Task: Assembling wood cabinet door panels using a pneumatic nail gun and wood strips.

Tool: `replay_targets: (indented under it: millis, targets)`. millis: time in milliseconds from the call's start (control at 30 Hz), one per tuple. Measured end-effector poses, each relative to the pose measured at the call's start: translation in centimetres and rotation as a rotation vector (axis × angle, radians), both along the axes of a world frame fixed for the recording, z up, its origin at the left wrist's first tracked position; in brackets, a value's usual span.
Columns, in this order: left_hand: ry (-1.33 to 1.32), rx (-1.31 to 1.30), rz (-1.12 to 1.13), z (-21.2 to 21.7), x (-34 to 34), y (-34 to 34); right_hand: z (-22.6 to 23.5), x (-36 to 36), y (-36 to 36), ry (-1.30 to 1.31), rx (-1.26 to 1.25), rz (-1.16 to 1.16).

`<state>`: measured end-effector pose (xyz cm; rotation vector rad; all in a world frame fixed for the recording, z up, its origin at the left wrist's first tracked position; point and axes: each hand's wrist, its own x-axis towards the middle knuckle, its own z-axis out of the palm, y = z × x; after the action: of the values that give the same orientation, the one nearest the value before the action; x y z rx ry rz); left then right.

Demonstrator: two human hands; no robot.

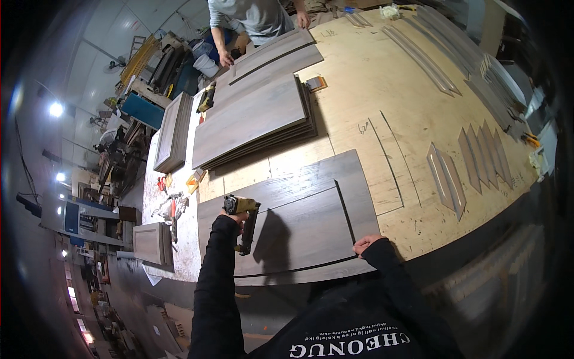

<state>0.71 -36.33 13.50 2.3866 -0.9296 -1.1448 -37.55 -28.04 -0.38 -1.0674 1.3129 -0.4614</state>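
Observation:
My left hand (pixel 237 219) is wrapped round the grip of a yellow and black nail gun (pixel 241 205), above the left part of a grey wood-grain panel (pixel 311 224). A dark shadow falls on the panel beside the tool. Dark narrow lines mark out a rectangle on the panel's face. At its near right corner is my right hand (pixel 369 244), fingers curled and pressed together at the end of a dark line. What they pinch, if anything, is too small to make out.
Beyond lies a stack of grey panels (pixel 254 122), with another nail gun (pixel 207 97) beside it. A person (pixel 254 21) opposite touches a further panel (pixel 278 57). Wooden strips (pixel 484 155) rest at the right. Red-handled tools (pixel 174 218) and framed doors (pixel 152 244) are at the left.

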Motion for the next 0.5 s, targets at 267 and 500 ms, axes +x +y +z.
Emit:
replay_targets:
  millis: [267,500]
  targets:
    - [0.063,0.048,0.013,-1.4,1.1,0.0,0.5,-0.2,0.0,0.029,0.055,0.003]
    - [-0.093,0.152,-0.194,-4.9,4.6,-0.9,-1.4,0.6,-0.3,0.022,0.068,-0.027]
